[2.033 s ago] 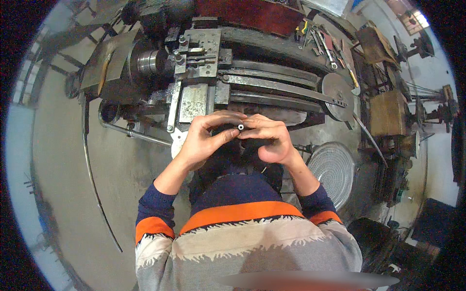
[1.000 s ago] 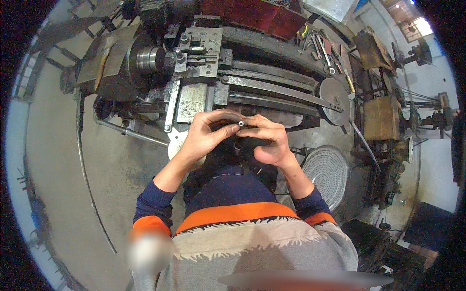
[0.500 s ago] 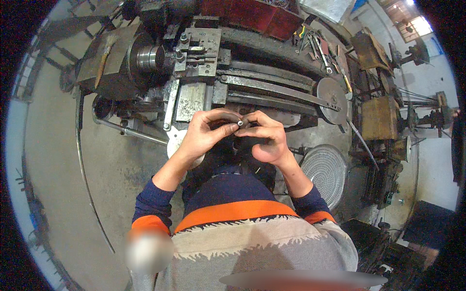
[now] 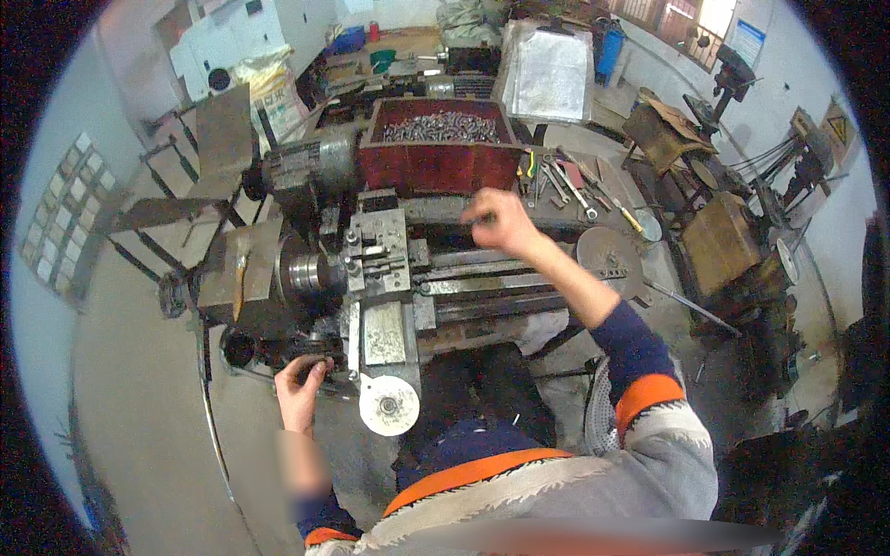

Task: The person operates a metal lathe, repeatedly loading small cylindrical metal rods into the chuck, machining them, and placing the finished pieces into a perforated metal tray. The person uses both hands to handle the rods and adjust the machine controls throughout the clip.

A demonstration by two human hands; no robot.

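Note:
A metal lathe stands in front of me, with its cylindrical chuck (image 4: pixel 311 275) at the left and a tool block (image 4: pixel 378 250) beside it. My right hand (image 4: pixel 505 225) is raised over the bed's far side, short of a dark red box (image 4: pixel 436 167); its fingers are curled closed, and their contents cannot be made out. Low at the left, near the carriage, my left hand (image 4: pixel 298 394) has thumb and fingers drawn together. Whatever they pinch is too dark to name. A pale round disc (image 4: pixel 389 419) lies to the right of that hand.
The red box holds many small metal pieces (image 4: pixel 440 127). Wrenches (image 4: pixel 579 190) and other hand tools lie right of it. A brush (image 4: pixel 240 287) rests on the headstock. A long lever (image 4: pixel 691 309) juts out at the right, and a thin rod (image 4: pixel 218 445) rises at the left.
My hands were together around a small round metal piece and have parted. The right has moved far forward toward the red box, the left down and leftward. The view has tilted up.

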